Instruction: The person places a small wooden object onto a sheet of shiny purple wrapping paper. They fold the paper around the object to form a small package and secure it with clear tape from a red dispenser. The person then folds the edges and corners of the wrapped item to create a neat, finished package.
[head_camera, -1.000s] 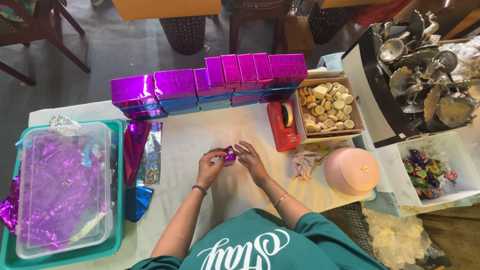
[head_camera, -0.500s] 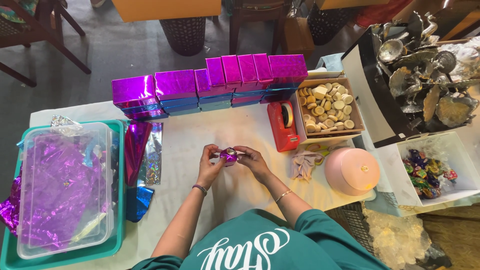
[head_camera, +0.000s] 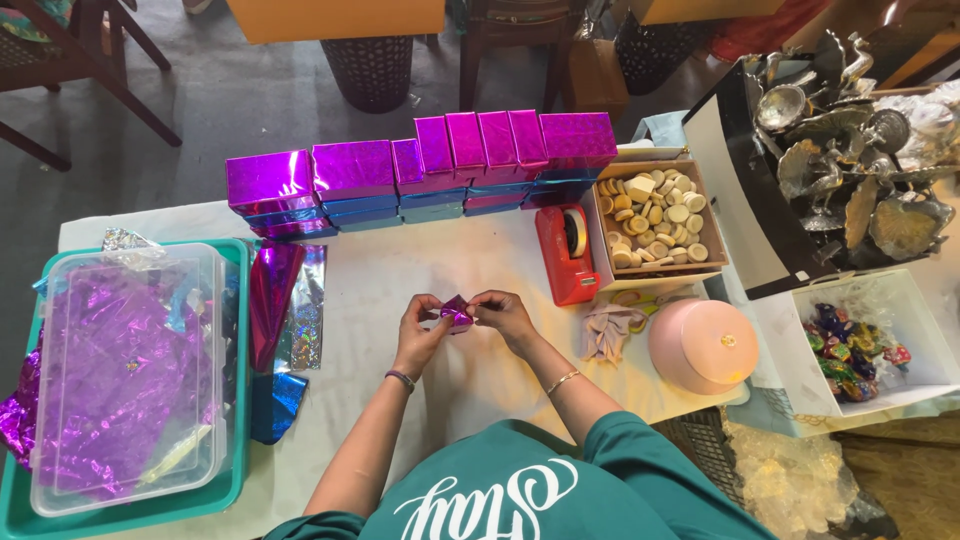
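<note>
Head view shows the person's left hand (head_camera: 418, 325) and right hand (head_camera: 503, 313) meeting above the white table (head_camera: 470, 260), both pinching one small item wrapped in purple foil (head_camera: 456, 314) between the fingertips. Behind the hands stands a row of purple foil boxes (head_camera: 420, 165), and to the right are a red tape dispenser (head_camera: 567, 255), a cardboard box of pale round pieces (head_camera: 655, 222) and a pink round container (head_camera: 702, 345). At the left lies a clear plastic tub (head_camera: 125, 375) full of purple foil, in a teal tray (head_camera: 20, 500).
</note>
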